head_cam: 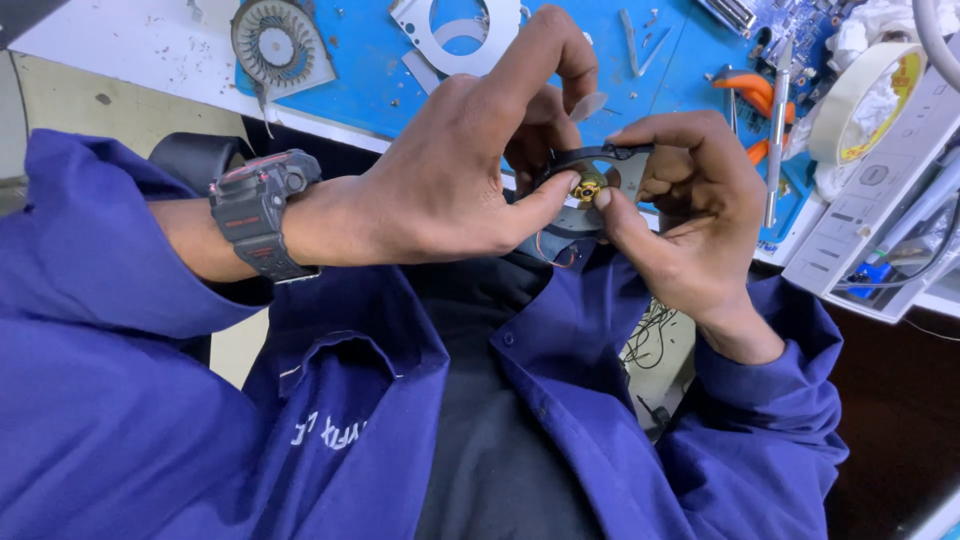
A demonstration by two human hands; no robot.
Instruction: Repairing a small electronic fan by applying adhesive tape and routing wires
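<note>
1. Blue work-jacket sleeves (120,400) are being seen closest to the lens, soft and creased, worn open over a dark shirt.
2. Above them, a small fan housing (600,172) is being held up between both hands, in front of the chest and just short of the bench edge — a thin, flat piece with a dark curved rim and a grey plate inside it.
3. At its middle a small brass-coloured hub (588,187) is being shown, round and shiny, with fine red wire (560,258) trailing below the housing.
4. The left hand (460,170) is being kept closed on the housing's left side, its thumb tip being pressed right against the hub and its fingers curled over the rim.
5. The right hand (680,215) is being kept pinched on the right side, thumb touching the hub from the other side and fingers being hooked over the top edge.
6. A chunky black wristwatch (258,212) with red accents is being worn on the left wrist.
7. On the blue mat (360,80) beyond, a round finned fan wheel (275,45), a silvery metal plate (460,30) with a circular cut-out, orange-handled pliers (745,90), metal tweezers (778,130) and a roll of pale tape (865,100) are being left lying — all well apart from the hands.
</note>
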